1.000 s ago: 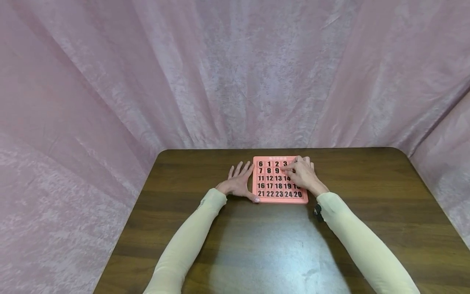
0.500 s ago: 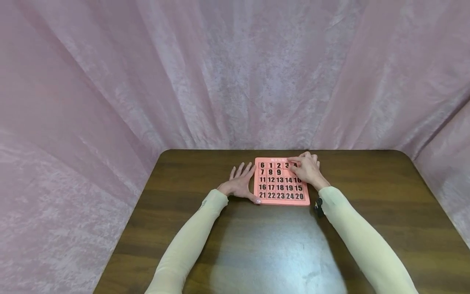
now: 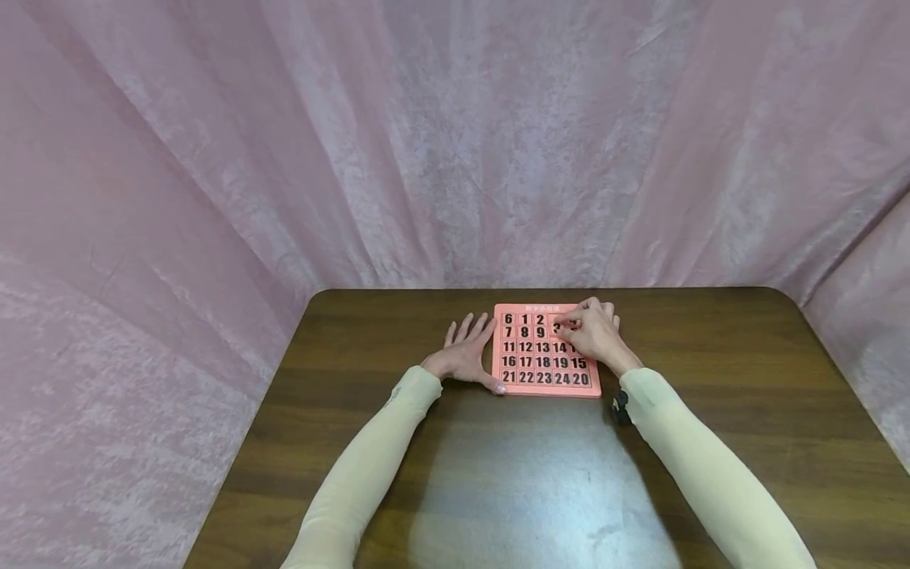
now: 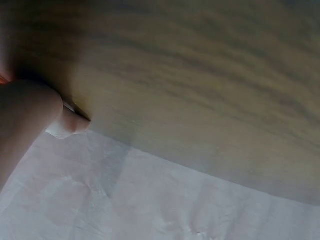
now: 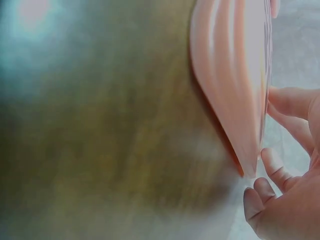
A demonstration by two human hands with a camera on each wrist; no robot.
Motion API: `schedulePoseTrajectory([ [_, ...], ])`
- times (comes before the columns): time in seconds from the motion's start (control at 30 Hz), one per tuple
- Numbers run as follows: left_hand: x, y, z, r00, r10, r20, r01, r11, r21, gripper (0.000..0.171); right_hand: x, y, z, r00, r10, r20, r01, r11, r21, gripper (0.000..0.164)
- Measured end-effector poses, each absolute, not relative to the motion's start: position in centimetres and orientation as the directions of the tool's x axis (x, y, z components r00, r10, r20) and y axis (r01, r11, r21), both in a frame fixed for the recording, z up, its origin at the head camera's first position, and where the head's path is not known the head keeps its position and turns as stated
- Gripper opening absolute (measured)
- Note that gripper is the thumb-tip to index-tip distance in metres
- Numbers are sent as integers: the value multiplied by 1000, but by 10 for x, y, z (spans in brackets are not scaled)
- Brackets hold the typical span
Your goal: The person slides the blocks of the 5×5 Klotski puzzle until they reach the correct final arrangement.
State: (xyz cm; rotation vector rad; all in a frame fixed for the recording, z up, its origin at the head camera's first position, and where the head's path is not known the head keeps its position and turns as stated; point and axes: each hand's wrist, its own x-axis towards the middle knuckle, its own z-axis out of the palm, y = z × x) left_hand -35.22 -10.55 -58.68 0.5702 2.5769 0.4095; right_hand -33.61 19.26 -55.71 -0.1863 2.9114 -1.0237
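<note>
A pink number slide puzzle [image 3: 546,390] lies flat near the table's far edge, its black-numbered tiles in rows. My left hand [image 3: 462,358] is spread along its left side, thumb at the near left corner and fingers by the left edge. In the left wrist view only part of that hand [image 4: 30,115] shows. My right hand [image 3: 599,336] lies over the upper right of the puzzle, index finger and thumb touching about the 3 tile [image 3: 556,328], in the second row. Some right-hand tiles are covered. In the right wrist view its fingertips [image 5: 280,100] meet the puzzle's face.
A dark wood table [image 3: 355,427] surrounds the puzzle, with a bright glare on its near middle. Pink velvet curtains [image 3: 498,158] hang behind and beside it. A small black device [image 3: 621,408] sits at my right wrist, below the pale sleeve [image 3: 704,458].
The 3 tile has slid from the top row down to the second row, beside the 9. My right fingers moved up, then back down with it. The left hand stays in place.
</note>
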Motion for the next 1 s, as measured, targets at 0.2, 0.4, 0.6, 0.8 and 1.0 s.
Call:
schedulePoseTrajectory([
  [0.2, -353, -105, -588, -809, 455, -372, 323, 873, 367, 153, -329, 194, -557, -988, -152, 12, -127, 779, -614, 26],
  [0.4, -351, -104, -586, -808, 450, -381, 308, 873, 378, 153, -323, 201, -555, -990, -126, 61, -137, 770, -623, 40],
  [0.6, -353, -106, -587, -803, 453, -386, 309, 872, 381, 151, -316, 213, -555, -991, -130, 36, -124, 762, -635, 53],
  [0.8, -354, -107, -589, -799, 454, -394, 306, 872, 383, 151, -307, 214, -558, -989, -149, 17, -121, 724, -679, 41],
  [1.0, -352, -105, -587, -802, 451, -393, 299, 871, 390, 152, -304, 208, -559, -989, -144, 18, -118, 724, -680, 25],
])
